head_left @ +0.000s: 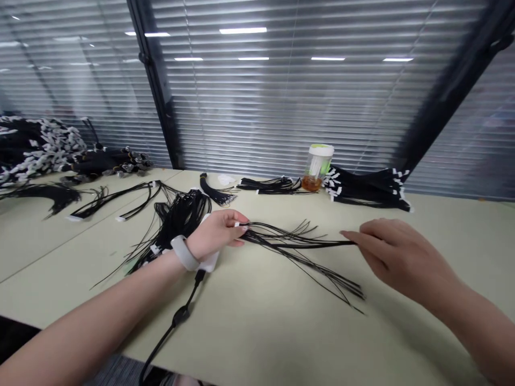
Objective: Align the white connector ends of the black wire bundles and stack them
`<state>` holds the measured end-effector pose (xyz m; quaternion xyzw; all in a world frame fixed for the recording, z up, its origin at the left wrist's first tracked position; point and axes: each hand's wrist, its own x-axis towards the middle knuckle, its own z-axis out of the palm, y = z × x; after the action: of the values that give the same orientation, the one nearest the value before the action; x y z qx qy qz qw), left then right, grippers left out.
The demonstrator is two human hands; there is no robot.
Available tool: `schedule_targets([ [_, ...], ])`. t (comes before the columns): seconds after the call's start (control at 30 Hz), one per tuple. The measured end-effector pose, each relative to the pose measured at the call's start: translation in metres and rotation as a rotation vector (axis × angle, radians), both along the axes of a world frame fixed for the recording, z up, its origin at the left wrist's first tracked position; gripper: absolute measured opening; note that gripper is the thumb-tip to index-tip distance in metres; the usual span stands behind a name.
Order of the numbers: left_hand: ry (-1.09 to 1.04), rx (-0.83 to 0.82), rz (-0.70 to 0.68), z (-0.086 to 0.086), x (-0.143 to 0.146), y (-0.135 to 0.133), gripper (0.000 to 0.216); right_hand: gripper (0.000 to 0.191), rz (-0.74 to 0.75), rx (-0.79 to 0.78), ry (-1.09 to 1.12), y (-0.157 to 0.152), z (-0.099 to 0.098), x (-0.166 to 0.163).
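My left hand (217, 233) is closed in a pinch on one end of a bunch of thin black wires (298, 249) that fans out to the right across the pale table (261, 321). A white wristband (183, 253) sits on that wrist, with a black cable (177, 316) running down from it. My right hand (398, 252) reaches in from the right and pinches the far tips of a few of those wires with thumb and forefinger. A larger heap of black wires with white connectors (177, 220) lies just behind my left hand.
A clear jar with a white lid and amber liquid (317, 167) stands at the back. Wire bundles with white tags (370, 188) lie to its right, more bundles (273, 185) to its left, and piles (44, 145) at the far left. Window blinds (281, 96) close off the back.
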<state>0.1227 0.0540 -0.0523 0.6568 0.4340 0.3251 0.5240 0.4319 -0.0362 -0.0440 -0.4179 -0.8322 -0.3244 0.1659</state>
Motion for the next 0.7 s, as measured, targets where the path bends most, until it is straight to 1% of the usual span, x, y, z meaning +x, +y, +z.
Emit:
schedule_targets([
  [0.07, 0.028, 0.002, 0.002, -0.004, 0.003, -0.001, 0.017, 0.020, 0.013, 0.128, 0.018, -0.001, 0.002, 0.000],
  [0.13, 0.094, 0.032, 0.016, -0.008, 0.005, -0.003, 0.017, 0.016, 0.014, 0.330, 0.110, -0.002, 0.004, 0.000],
  [0.2, 0.174, 0.080, 0.022, -0.013, 0.008, -0.005, 0.017, 0.020, -0.014, 0.528, 0.282, -0.003, 0.005, -0.002],
  [0.23, 0.214, 0.111, 0.019, -0.015, 0.010, -0.007, 0.018, 0.023, -0.039, 0.575, 0.405, -0.004, 0.006, -0.004],
  [0.27, 0.253, 0.147, 0.014, -0.017, 0.011, -0.008, 0.018, 0.028, -0.047, 0.572, 0.565, -0.004, 0.006, -0.006],
  [0.3, 0.293, 0.187, 0.009, -0.018, 0.013, -0.010, 0.019, 0.034, -0.022, 0.522, 0.754, -0.005, 0.007, -0.010],
  [0.33, 0.334, 0.230, 0.005, -0.019, 0.014, -0.011, 0.018, 0.038, 0.033, 0.426, 0.962, -0.005, 0.007, -0.014],
  [0.37, 0.372, 0.274, 0.002, -0.020, 0.016, -0.013, 0.018, 0.038, 0.112, 0.290, 1.177, -0.005, 0.008, -0.019],
  [0.4, 0.403, 0.311, -0.003, -0.020, 0.017, -0.014, 0.017, 0.033, 0.211, 0.129, 1.374, -0.004, 0.009, -0.025],
  [0.43, 0.421, 0.337, -0.010, -0.019, 0.018, -0.016, 0.016, 0.022, 0.313, -0.025, 1.531, -0.004, 0.010, -0.031],
  [0.47, 0.426, 0.348, -0.020, -0.019, 0.020, -0.017, 0.015, 0.012, 0.388, -0.159, 1.636, -0.003, 0.011, -0.037],
  [0.5, 0.422, 0.344, -0.032, -0.018, 0.020, -0.017, 0.015, 0.011, 0.435, -0.262, 1.698, -0.003, 0.013, -0.042],
  [0.57, 0.402, 0.307, -0.040, -0.017, 0.022, -0.017, 0.025, 0.012, 0.475, -0.385, 1.741, 0.000, 0.020, -0.052],
  [0.6, 0.391, 0.289, -0.033, -0.017, 0.022, -0.017, 0.030, 0.009, 0.465, -0.432, 1.742, 0.003, 0.024, -0.056],
  [0.67, 0.375, 0.284, 0.007, -0.017, 0.023, -0.016, 0.037, 0.003, 0.392, -0.537, 1.715, 0.011, 0.033, -0.064],
  [0.7, 0.368, 0.297, 0.033, -0.017, 0.023, -0.016, 0.039, 0.005, 0.343, -0.589, 1.680, 0.017, 0.038, -0.069],
])
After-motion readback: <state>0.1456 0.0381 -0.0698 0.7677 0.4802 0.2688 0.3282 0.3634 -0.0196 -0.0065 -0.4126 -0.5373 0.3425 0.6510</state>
